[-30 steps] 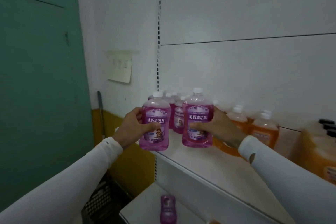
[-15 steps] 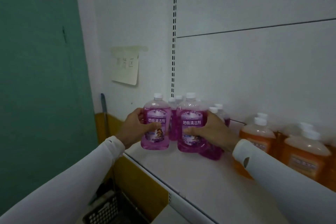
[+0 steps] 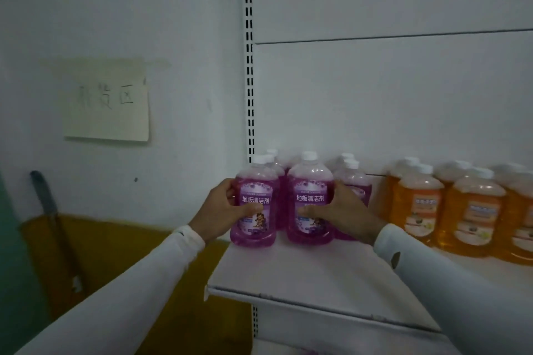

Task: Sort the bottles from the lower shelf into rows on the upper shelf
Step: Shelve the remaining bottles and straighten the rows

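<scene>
At the far left a dark-handled tool point(image 3: 54, 225) leans against the wall above a yellow band, and a paper note point(image 3: 108, 101) with handwritten characters is taped to the white wall higher up. The left arm, in a white sleeve point(image 3: 121, 282), reaches up from the near left toward the shelf's left end. The left hand point(image 3: 222, 212) wraps around the left purple bottle point(image 3: 255, 204), thumb across the label front and fingers curled behind its left side. That bottle stands upright on the upper shelf point(image 3: 302, 274), close to the shelf's left edge. Just to its right, with a narrow gap between, stands the right purple bottle point(image 3: 311, 202), also upright on the shelf. The right hand point(image 3: 343, 212) grips it from the right side, thumb laid across the lower label, fingers around the far side; its white-sleeved forearm runs back to the near right. More purple bottles point(image 3: 352, 179) stand behind these two, toward the back panel. Further right, orange bottles point(image 3: 421, 204) stand in rows along the shelf.
</scene>
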Demonstrator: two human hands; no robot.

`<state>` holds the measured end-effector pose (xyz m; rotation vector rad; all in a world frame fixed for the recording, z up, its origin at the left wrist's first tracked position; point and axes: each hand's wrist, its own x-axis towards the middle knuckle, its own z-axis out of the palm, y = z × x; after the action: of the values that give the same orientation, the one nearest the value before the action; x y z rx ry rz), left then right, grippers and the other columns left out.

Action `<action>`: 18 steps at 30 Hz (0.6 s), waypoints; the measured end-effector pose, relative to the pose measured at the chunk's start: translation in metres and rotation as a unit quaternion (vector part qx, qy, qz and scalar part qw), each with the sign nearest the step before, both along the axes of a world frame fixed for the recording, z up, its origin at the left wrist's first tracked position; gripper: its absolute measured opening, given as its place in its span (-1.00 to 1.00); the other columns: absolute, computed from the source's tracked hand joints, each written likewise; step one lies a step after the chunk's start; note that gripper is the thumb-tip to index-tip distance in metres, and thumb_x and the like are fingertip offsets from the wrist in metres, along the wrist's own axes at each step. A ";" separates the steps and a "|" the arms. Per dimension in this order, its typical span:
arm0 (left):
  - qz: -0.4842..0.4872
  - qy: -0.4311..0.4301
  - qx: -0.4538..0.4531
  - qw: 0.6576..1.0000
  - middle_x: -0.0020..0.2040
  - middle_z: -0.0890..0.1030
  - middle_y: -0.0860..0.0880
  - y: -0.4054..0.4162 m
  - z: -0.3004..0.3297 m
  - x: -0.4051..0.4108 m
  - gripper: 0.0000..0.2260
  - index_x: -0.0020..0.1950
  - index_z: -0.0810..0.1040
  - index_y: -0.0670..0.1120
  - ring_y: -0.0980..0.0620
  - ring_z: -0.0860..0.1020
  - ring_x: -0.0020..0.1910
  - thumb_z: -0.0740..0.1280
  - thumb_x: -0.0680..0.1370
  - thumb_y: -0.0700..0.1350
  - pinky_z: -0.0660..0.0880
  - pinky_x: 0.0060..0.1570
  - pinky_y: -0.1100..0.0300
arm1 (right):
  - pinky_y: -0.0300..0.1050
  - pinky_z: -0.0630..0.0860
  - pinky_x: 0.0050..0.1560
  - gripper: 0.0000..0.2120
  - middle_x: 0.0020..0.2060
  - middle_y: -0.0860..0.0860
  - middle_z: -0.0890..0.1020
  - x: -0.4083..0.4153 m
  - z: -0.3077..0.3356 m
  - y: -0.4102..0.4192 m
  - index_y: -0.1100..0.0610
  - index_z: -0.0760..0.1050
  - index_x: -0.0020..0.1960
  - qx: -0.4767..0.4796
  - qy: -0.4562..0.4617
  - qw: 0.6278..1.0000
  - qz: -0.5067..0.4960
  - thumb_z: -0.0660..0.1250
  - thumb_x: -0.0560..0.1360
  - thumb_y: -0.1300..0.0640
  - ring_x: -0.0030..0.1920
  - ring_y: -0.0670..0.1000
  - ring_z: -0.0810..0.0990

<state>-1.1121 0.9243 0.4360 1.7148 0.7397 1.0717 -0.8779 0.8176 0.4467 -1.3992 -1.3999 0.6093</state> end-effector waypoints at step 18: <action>-0.073 0.055 0.051 0.995 0.10 0.63 0.06 0.037 -0.028 0.006 -0.40 0.23 0.45 0.06 0.10 0.62 0.04 0.60 0.27 0.06 0.60 0.03 0.14 | -0.19 0.61 0.05 -0.21 0.14 -0.16 0.62 -0.008 -0.028 0.005 -0.06 0.38 0.35 -0.067 -0.101 0.987 -0.107 0.61 0.20 -0.17 0.07 -0.18 0.62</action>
<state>-1.1059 0.9612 0.4085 1.8955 0.6262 0.9344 -0.8861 0.8227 0.4188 -1.7329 -1.3597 0.4365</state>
